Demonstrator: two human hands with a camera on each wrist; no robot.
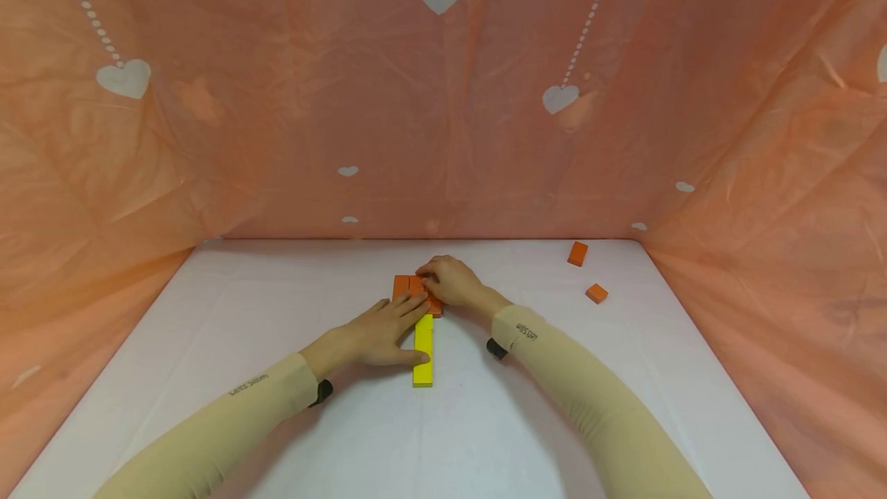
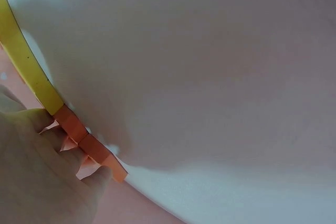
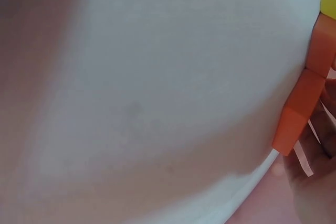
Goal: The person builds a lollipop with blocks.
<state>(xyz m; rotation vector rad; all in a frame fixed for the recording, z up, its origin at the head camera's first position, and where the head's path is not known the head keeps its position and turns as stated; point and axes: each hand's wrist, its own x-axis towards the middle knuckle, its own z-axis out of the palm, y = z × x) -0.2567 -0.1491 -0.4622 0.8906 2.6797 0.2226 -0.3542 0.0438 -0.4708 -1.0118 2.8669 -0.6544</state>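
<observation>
Several flat orange blocks [image 1: 402,285] lie side by side in a group on the white table, with a long yellow strip [image 1: 423,373] running from their near edge toward me. My left hand [image 1: 377,336] lies spread, its fingertips on the near orange blocks and its thumb across the yellow strip. At the group's far right side, my right hand [image 1: 456,283] bends its fingers and thumb about an orange block, which it partly hides. The left wrist view shows the orange row [image 2: 73,124] end to end with the yellow piece. Fingers touch the orange blocks [image 3: 300,103] in the right wrist view.
Two loose orange blocks lie at the back right: one [image 1: 578,254] near the far edge, the other [image 1: 597,293] closer to me. Pink cloth [image 1: 443,122] with white hearts hangs behind and along both sides of the white table [image 1: 554,406].
</observation>
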